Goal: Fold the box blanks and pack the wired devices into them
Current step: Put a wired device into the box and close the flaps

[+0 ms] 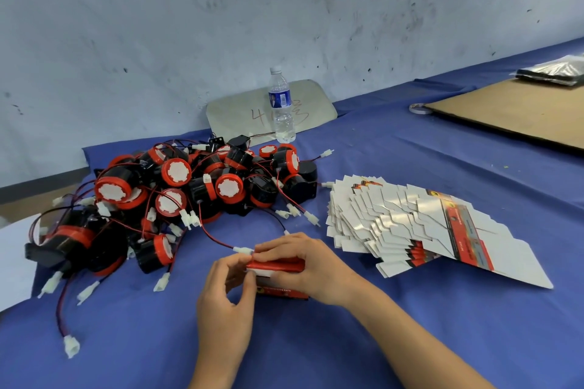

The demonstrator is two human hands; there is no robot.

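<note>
A small red and white box [279,289] stands on the blue cloth at the centre front. My right hand [303,265] grips it from above, fingers curled over its top. My left hand [226,297] pinches the box's left edge with thumb and fingertips. A red and black wire with a white plug [243,250] leads into the box from the pile of black and red wired devices [177,196] at the left. A fanned stack of flat box blanks [410,224] lies to the right of my hands.
A water bottle [281,107] stands behind the pile, in front of a grey board [316,98] leaning on the wall. A brown cardboard sheet [518,110], a tape roll [418,108] and a black packet [556,71] lie at the far right.
</note>
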